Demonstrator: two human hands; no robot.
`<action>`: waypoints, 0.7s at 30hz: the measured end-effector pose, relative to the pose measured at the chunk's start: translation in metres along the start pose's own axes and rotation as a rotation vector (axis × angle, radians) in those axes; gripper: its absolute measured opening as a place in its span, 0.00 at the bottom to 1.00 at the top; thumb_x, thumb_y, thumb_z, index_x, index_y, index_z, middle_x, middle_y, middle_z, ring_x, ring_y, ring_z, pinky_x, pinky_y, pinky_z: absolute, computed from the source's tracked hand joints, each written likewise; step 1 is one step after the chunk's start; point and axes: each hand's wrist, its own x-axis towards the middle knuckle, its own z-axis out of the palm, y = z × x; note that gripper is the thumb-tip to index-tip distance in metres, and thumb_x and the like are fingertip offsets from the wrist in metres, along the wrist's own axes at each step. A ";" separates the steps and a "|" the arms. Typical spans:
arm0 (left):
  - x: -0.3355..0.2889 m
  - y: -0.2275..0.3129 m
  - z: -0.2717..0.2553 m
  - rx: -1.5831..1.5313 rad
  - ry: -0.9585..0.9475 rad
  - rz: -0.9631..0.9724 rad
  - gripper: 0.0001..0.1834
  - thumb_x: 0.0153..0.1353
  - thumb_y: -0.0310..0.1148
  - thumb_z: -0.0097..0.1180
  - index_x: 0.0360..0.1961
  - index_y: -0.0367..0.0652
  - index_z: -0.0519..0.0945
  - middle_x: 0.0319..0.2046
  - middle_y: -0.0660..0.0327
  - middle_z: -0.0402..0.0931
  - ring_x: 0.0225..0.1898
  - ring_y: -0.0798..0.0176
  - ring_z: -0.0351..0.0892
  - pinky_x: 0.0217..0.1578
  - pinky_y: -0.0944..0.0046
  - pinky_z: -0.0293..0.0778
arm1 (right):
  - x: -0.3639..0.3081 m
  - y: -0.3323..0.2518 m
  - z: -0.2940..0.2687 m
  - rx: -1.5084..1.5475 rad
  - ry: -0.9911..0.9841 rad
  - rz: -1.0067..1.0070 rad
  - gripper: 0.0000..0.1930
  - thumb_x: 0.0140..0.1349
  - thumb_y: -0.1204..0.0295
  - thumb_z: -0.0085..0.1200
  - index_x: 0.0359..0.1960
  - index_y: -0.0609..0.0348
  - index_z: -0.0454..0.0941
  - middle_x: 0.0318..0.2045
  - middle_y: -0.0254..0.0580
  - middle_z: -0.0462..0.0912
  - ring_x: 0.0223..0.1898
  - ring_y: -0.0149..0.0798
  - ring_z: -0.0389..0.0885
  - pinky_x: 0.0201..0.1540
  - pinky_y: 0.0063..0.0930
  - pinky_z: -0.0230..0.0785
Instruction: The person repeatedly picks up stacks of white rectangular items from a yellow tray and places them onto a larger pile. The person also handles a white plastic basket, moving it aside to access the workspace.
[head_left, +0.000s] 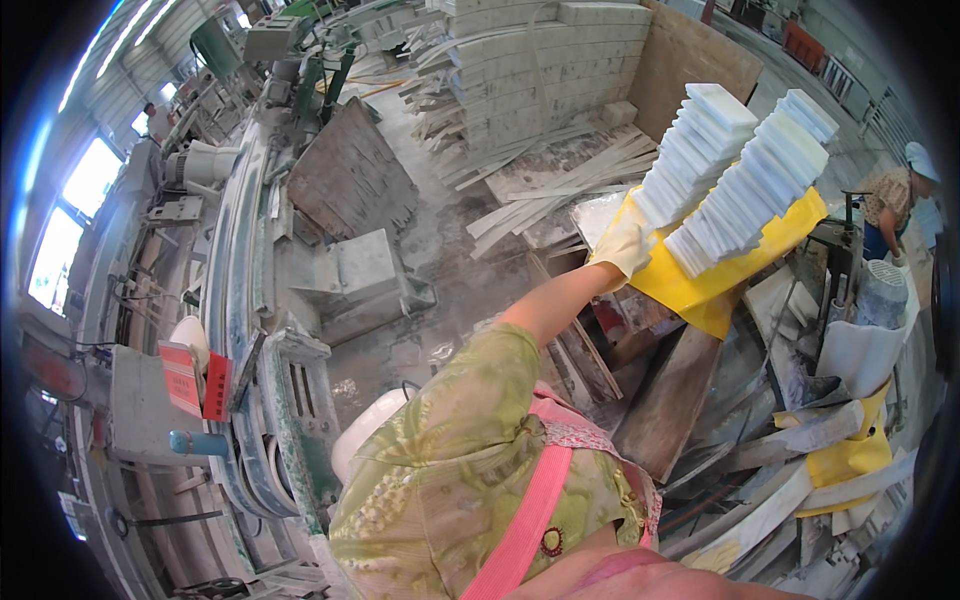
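My left hand [622, 250], in a pale cream glove, reaches forward to the near end of a row of white stone tiles [697, 150]. It lies against that end, at the edge of a yellow sheet [700, 295]. Its fingers are partly hidden, so I cannot tell whether they grip a tile. A second row of white tiles [755, 185] leans just to the right on the same sheet. Both rows are slanted, with the tiles packed face to face. My right hand is out of view.
Long pale stone strips [560, 190] lie beyond my hand, before a wall of stacked white blocks [550, 80]. Wooden boards [670, 400] and stone offcuts lie below the sheet. A long machine [240, 270] runs along the left. Another person [895, 200] stands at far right.
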 end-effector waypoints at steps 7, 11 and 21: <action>0.003 -0.004 0.000 0.002 -0.016 0.051 0.23 0.66 0.44 0.57 0.43 0.28 0.80 0.39 0.35 0.81 0.45 0.35 0.82 0.45 0.47 0.75 | 0.006 0.029 -0.048 0.894 -0.041 0.209 0.27 0.75 0.63 0.43 0.68 0.70 0.69 0.66 0.61 0.73 0.70 0.55 0.70 0.73 0.43 0.60; 0.001 -0.002 0.000 -0.037 -0.017 0.000 0.24 0.66 0.45 0.58 0.43 0.28 0.80 0.40 0.36 0.81 0.45 0.36 0.82 0.45 0.48 0.75 | 0.027 0.033 -0.020 0.746 0.114 0.006 0.27 0.74 0.62 0.44 0.68 0.70 0.69 0.67 0.61 0.72 0.71 0.55 0.68 0.75 0.43 0.57; -0.008 0.011 -0.014 -0.021 -0.029 -0.011 0.24 0.64 0.45 0.61 0.45 0.30 0.79 0.42 0.37 0.82 0.47 0.39 0.84 0.47 0.50 0.77 | 0.045 0.027 0.017 1.372 0.242 -0.199 0.33 0.71 0.62 0.48 0.73 0.69 0.63 0.73 0.60 0.64 0.76 0.53 0.58 0.80 0.44 0.45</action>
